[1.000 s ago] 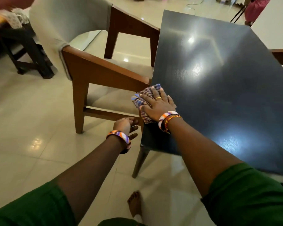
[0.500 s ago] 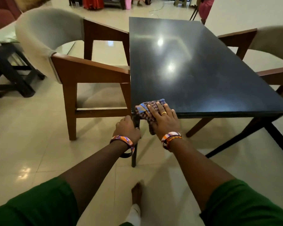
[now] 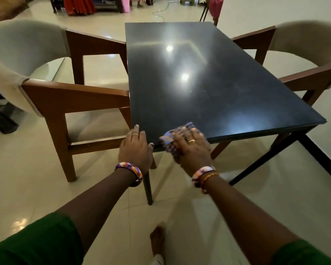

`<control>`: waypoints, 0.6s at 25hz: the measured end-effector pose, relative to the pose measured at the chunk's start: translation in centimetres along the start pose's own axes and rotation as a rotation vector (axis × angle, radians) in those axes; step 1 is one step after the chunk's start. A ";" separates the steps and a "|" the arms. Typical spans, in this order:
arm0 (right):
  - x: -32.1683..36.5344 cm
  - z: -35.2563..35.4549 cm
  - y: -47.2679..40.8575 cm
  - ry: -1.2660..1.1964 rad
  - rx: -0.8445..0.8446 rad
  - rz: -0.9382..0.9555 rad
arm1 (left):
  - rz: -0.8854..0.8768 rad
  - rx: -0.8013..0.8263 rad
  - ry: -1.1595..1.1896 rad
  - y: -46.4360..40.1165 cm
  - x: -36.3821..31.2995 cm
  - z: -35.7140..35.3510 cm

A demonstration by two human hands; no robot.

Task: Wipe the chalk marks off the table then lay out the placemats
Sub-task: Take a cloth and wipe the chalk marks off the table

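Left chair (image 3: 69, 100) at 9 o'clock, touching the tabletop (image 3: 214, 77) edge. Left hand (image 3: 135, 150) at the near left corner, arm outstretched, fingers straight, resting flat, grip holding nothing. Right hand (image 3: 192, 148) at 6 o'clock on the near edge, palm down, fingers spread, pressing the checked cloth (image 3: 177, 135) flat, blurred. Right chair (image 3: 310, 60) at 3 o'clock.

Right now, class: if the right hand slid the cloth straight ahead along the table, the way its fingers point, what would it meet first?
Nothing, as far as the picture shows. The right hand presses the cloth at the table's near edge, and only bare dark tabletop lies ahead up to the far edge. No placemats show on it.
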State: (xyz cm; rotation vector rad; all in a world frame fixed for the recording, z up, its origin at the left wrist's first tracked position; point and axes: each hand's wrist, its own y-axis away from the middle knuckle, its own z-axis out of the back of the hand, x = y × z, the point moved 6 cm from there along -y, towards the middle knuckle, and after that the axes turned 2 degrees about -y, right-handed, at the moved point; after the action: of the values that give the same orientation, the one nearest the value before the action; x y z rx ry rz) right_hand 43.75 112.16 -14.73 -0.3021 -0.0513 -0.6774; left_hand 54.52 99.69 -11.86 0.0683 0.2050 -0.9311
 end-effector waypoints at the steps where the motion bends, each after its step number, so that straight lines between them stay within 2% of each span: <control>1: 1.8 -0.9 -0.3 0.002 0.010 0.079 | -0.022 0.012 -0.016 -1.3 -0.6 -0.2; 4: 2.0 -1.5 -2.3 0.006 0.056 0.209 | -0.104 0.033 -0.038 -5.2 -2.3 -0.6; 8: -4.8 -1.3 -2.8 0.045 0.095 0.331 | -0.314 0.130 -0.028 -9.6 -6.3 -1.4; 12: -14.2 1.3 -2.0 0.067 0.078 0.223 | -0.430 0.284 -0.174 -13.2 -11.4 -3.5; 15: -21.7 3.9 -1.0 0.069 0.069 -0.011 | -0.478 0.324 -0.190 -15.0 -15.3 -4.5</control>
State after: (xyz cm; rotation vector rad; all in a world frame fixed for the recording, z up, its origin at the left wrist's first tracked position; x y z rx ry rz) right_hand 26.37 125.79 -13.90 -0.2115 -0.0104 -0.6948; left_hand 33.00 103.51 -12.71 0.2363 -0.1152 -1.4346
